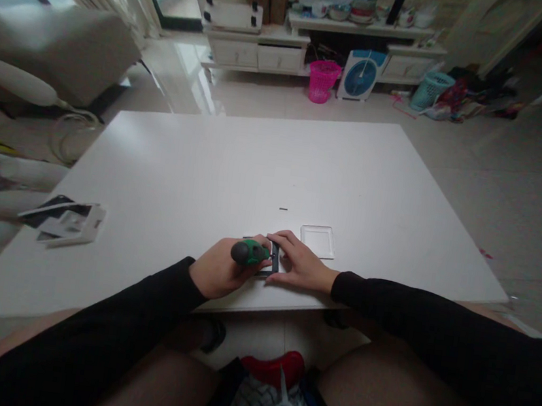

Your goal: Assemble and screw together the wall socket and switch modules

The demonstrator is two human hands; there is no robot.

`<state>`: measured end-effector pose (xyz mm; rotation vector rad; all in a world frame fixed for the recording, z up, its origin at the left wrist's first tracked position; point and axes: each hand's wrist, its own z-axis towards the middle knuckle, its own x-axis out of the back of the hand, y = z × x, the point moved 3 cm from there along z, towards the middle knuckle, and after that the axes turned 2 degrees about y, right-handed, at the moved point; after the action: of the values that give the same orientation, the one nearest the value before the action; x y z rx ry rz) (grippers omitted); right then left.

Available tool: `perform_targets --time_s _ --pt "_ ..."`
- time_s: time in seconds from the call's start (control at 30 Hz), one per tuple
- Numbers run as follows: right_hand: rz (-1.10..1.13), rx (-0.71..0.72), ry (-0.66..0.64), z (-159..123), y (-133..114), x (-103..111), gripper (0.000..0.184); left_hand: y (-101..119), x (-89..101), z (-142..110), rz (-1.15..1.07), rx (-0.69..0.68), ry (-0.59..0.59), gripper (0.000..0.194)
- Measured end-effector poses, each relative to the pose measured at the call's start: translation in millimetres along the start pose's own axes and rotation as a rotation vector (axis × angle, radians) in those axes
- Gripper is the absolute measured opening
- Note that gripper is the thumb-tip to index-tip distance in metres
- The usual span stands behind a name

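Note:
My left hand [221,268] is wrapped round a screwdriver [249,252] with a green and black handle. Its tip points down at a small square frame with a dark edge [275,259], flat on the table near the front edge. My right hand [303,264] grips the right side of this frame, fingers at the far edge and thumb at the near one. Much of the frame is hidden under both hands. Just beyond my right hand lies a white square plate with a raised rim [318,242]. A short thin dark piece [283,209] rests farther out.
The white table [196,167] spans the view before me. White and dark flat parts [73,225] are piled at its left end. Past the far edge, a pink basket [323,81] and a blue fan [360,76] stand on the floor by a low cabinet [281,59].

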<state>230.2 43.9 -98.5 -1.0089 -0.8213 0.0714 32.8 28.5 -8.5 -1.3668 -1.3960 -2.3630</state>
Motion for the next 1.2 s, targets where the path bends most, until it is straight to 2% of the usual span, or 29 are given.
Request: perform_targets --time_s 0.3,0.6,0.87,1.07,1.2 --pt "0.001 0.006 0.001 -0.8 1.2 -0.3 0.097 1.1 0.3 1.0 0.050 -0.021 -0.025 0.025" --pt "0.010 -0.002 -0.002 0.5 -0.3 0.9 0.097 2.5 0.9 2.5 -0.028 0.031 -0.017 0.022" --pt "0.027 -0.013 -0.021 1.7 -2.3 2.5 0.089 2.1 3.5 8.8 -0.166 -0.036 0.111 0.023" --pt "0.030 -0.002 -0.011 1.1 0.2 1.2 0.089 -2.8 2.5 5.9 -0.142 -0.095 0.195 0.021" --pt "0.028 -0.001 -0.004 1.0 0.4 0.9 0.088 -0.7 3.9 6.4 -0.131 -0.085 0.190 0.013"
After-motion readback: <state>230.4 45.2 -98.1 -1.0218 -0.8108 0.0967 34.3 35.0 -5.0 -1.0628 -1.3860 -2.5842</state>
